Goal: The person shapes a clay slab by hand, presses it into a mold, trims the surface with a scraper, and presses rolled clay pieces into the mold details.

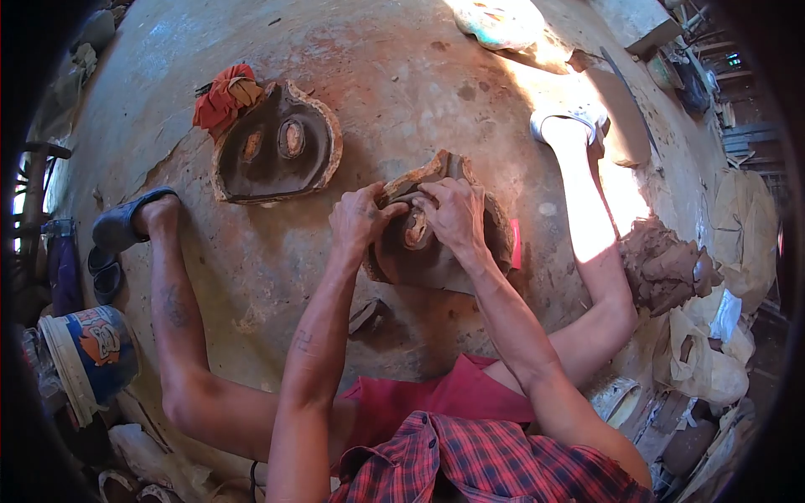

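A rounded mold (505, 226) with a rough, pale brown rim and a dark wet clay lining (419, 267) lies on the floor before me. An oval opening shows in the middle of its lining. My left hand (360, 216) grips the mold's upper left rim, fingers curled outside and thumb pressed inward on the clay. Bent fingers of my right hand (455, 214) press the clay near the top, beside the left thumb. What lies under these fingertips is hidden. Up and left rests a second clay-lined mold (334, 142) with two oval openings.
A red-orange cloth (226, 99) touches the second mold. A big clay lump (667, 264) sits beyond my right knee, near plastic bags (704, 360). At left stands a blue and white bucket (96, 360). A grey slab (616, 117) lies by my right foot.
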Demonstrator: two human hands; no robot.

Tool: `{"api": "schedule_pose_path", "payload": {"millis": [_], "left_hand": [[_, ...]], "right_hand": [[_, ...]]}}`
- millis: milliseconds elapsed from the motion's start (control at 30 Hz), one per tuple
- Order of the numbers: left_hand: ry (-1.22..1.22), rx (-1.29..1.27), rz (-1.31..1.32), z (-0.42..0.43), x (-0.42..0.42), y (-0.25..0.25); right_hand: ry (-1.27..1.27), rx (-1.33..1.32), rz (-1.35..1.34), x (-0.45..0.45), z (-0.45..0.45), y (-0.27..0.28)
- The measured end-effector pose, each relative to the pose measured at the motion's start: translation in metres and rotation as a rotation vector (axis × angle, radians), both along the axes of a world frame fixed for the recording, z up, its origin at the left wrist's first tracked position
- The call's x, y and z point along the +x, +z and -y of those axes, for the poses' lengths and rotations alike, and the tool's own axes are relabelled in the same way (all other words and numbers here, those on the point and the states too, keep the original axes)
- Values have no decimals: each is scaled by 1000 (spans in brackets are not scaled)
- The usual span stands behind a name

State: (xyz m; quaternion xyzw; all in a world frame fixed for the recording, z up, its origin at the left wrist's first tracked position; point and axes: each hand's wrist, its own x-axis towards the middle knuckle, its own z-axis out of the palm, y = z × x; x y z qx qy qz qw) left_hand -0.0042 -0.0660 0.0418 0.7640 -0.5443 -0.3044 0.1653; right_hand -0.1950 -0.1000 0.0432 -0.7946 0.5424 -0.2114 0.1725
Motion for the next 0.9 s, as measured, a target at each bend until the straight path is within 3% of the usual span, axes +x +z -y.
{"api": "schedule_pose_path", "payload": {"millis": [167, 333, 567, 767, 900], "left_hand": [[36, 16, 41, -1, -6, 5], [-42, -148, -153, 5, 0, -17], [58, -54, -21, 10, -11, 0], [-29, -88, -133, 16, -15, -6], [23, 53, 8, 23, -21, 11]], "right_hand": [[-33, 45, -17, 1, -2, 1], [-47, 43, 26, 1, -1, -7], [-99, 94, 16, 3, 4, -6], [-93, 116, 140, -6, 4, -11], [-155, 106, 150, 1, 8, -3]]}}
